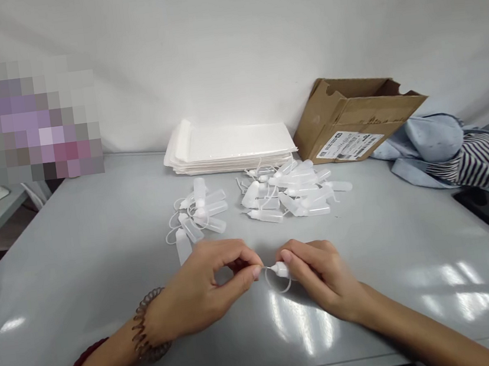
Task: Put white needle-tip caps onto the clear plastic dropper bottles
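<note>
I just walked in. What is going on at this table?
A person is working with bare hands at a grey table. The right hand holds a small white plastic dropper bottle, and the fingertips of the left hand pinch at its tip, where a thin clear loop hangs. Farther up the table lie two loose piles of similar bottles, with a stack of white flat packets and a torn brown cardboard box behind them.
</note>
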`<state>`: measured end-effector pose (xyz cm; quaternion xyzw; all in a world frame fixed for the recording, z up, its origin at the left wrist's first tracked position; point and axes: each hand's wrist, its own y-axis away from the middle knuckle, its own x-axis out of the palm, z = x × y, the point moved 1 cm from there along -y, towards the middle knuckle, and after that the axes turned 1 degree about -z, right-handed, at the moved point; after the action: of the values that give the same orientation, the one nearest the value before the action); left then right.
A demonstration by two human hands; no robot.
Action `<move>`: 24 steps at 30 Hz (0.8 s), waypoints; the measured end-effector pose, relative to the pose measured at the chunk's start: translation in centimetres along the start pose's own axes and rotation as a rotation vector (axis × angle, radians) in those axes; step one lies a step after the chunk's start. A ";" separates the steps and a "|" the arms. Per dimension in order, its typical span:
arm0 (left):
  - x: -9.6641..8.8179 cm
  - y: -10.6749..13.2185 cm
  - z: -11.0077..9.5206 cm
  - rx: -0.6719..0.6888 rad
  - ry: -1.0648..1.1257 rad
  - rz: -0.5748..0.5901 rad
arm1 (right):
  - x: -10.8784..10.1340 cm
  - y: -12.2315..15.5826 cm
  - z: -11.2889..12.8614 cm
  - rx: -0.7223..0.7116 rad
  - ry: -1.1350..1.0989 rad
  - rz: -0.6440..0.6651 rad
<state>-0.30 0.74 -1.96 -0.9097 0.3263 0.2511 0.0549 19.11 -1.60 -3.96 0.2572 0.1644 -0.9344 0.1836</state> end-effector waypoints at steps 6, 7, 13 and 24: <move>0.3 0.0 0.0 0.016 -0.042 0.016 | -0.1 0.0 -0.1 -0.018 0.022 0.015; 0.3 0.0 0.0 0.020 -0.041 0.022 | -0.1 0.0 -0.1 -0.014 0.032 0.023; 0.2 -0.1 0.0 -0.005 -0.090 0.020 | 0.0 0.0 -0.2 -0.002 0.025 0.061; -0.6 -0.1 0.8 0.090 -0.301 0.024 | 0.1 -0.2 -0.9 0.057 0.112 0.137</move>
<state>-0.95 1.33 -2.37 -0.8544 0.3363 0.3703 0.1406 19.28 -1.08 -4.71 0.3248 0.1297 -0.9082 0.2301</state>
